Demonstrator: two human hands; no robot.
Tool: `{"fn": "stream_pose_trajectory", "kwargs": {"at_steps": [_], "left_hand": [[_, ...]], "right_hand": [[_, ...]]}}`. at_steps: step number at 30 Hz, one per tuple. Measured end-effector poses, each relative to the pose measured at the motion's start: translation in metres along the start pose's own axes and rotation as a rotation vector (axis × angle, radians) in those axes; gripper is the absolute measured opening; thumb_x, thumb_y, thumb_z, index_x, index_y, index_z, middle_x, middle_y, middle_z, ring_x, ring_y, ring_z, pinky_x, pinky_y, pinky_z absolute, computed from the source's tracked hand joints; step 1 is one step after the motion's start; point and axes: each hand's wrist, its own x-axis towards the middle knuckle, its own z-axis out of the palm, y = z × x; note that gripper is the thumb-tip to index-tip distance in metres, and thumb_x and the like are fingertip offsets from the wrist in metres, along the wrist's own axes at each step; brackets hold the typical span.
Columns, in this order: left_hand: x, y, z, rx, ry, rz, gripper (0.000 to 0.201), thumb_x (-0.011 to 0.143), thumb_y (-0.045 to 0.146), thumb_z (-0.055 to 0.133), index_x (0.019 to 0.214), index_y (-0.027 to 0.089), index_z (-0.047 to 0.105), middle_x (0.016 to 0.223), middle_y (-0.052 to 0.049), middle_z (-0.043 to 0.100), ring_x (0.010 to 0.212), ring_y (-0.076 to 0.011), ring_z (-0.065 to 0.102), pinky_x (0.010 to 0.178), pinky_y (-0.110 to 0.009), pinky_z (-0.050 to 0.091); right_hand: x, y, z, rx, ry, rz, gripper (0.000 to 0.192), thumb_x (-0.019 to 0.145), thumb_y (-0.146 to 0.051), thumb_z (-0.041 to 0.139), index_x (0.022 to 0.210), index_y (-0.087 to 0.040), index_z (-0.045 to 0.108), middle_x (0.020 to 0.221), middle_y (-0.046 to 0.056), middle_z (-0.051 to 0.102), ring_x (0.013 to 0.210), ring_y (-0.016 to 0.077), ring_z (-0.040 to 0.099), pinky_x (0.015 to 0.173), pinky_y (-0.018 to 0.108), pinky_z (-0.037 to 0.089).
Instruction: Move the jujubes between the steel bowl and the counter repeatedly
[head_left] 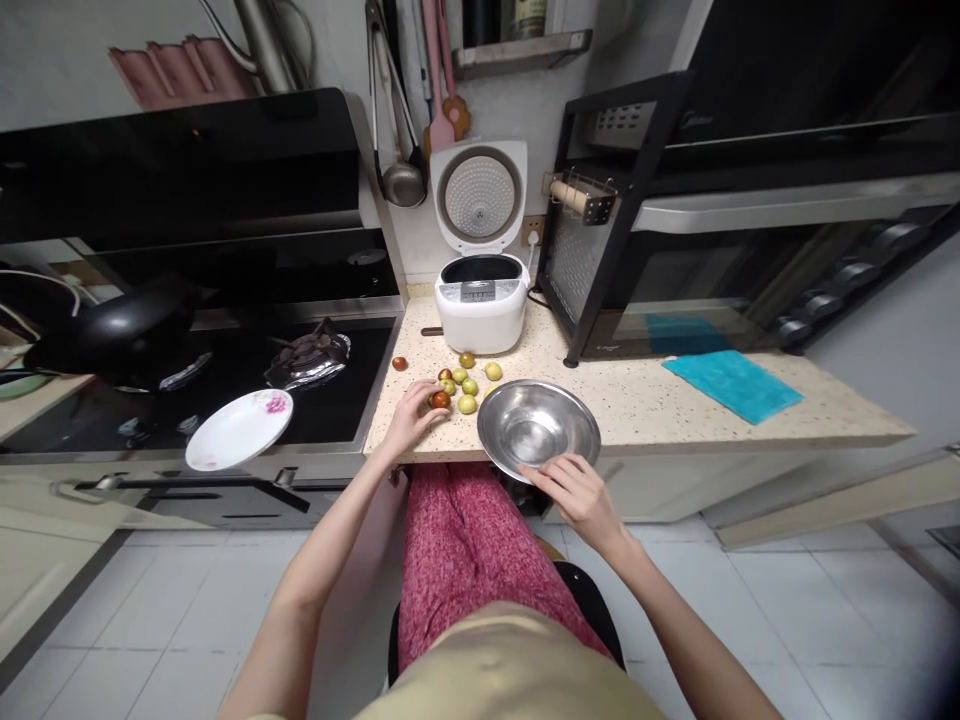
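Several small green and red-brown fruits, apparently jujubes [469,386], lie loose on the speckled countertop. My left hand [412,415] is among them, its thumb and fingertips on either side of a red-brown jujube [441,399]. To the right of the fruit, a shiny stainless steel bowl [502,425] sits at the counter's front edge and overhangs it a little. My right hand [574,490] grips the bowl's near rim, thumb and fingers pinched there. No fruit shows inside the bowl. One red jujube [400,363] lies apart on the left.
Behind the fruit stands a white rice cooker [481,320] with its lid up. A white plate [240,430] with a pink flower rests at the stove's front edge. A black wok [120,325] is on the stove. At right are an oven [690,290] and a teal cloth [731,385].
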Motion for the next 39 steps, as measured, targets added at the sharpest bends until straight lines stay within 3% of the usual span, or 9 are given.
{"fn": "stream_pose_trajectory", "kwargs": {"at_steps": [5,12,17,27,33,39], "left_hand": [[0.004,0.014,0.002,-0.061,0.029,0.083,0.039,0.093,0.047,0.073,0.121,0.021,0.070,0.122,-0.014,0.070,0.120,-0.0296,0.065,0.105,-0.050,0.054],[0.004,0.080,-0.002,-0.171,0.076,0.094,0.037,0.094,0.039,0.074,0.126,0.022,0.066,0.123,-0.011,0.072,0.116,-0.0264,0.068,0.104,-0.044,0.054],[-0.005,0.108,-0.002,-0.218,-0.052,0.075,0.032,0.095,0.038,0.073,0.121,0.020,0.065,0.117,-0.010,0.073,0.111,-0.0250,0.069,0.101,-0.041,0.055],[-0.010,0.100,-0.004,-0.108,-0.285,-0.012,0.030,0.092,0.039,0.076,0.115,0.021,0.068,0.117,-0.010,0.074,0.114,-0.0295,0.067,0.101,-0.047,0.051],[-0.013,0.094,-0.001,-0.042,-0.318,-0.014,0.027,0.092,0.033,0.077,0.116,0.022,0.071,0.119,-0.009,0.076,0.115,-0.0297,0.068,0.103,-0.049,0.050],[-0.016,0.085,0.004,-0.029,-0.324,-0.001,0.025,0.093,0.030,0.075,0.117,0.022,0.073,0.120,-0.008,0.077,0.118,-0.0284,0.069,0.111,-0.050,0.045]], "right_hand": [[-0.003,0.001,0.005,0.005,0.020,-0.001,0.044,0.100,-0.002,0.040,0.130,-0.018,0.069,0.086,0.005,0.071,0.080,0.0176,0.062,0.081,0.035,0.052],[0.004,-0.008,0.011,0.080,0.026,-0.025,0.045,0.100,-0.001,0.038,0.132,-0.015,0.067,0.084,0.005,0.070,0.080,0.0178,0.063,0.081,0.035,0.053],[0.011,-0.023,0.017,0.111,0.017,-0.057,0.045,0.103,-0.004,0.037,0.135,-0.016,0.065,0.083,0.005,0.071,0.076,0.0172,0.062,0.074,0.032,0.052],[0.021,-0.031,0.023,0.235,-0.013,-0.128,0.034,0.106,-0.008,0.042,0.125,-0.016,0.069,0.083,0.004,0.073,0.076,0.0151,0.065,0.074,0.032,0.054],[0.018,-0.026,0.023,0.247,0.021,-0.130,0.034,0.104,-0.006,0.048,0.130,-0.014,0.067,0.108,0.010,0.080,0.100,0.0184,0.073,0.089,0.037,0.059],[0.012,-0.023,0.026,0.276,0.024,-0.098,0.037,0.106,-0.008,0.044,0.133,-0.017,0.067,0.102,0.009,0.080,0.092,0.0183,0.074,0.086,0.037,0.060]]}}
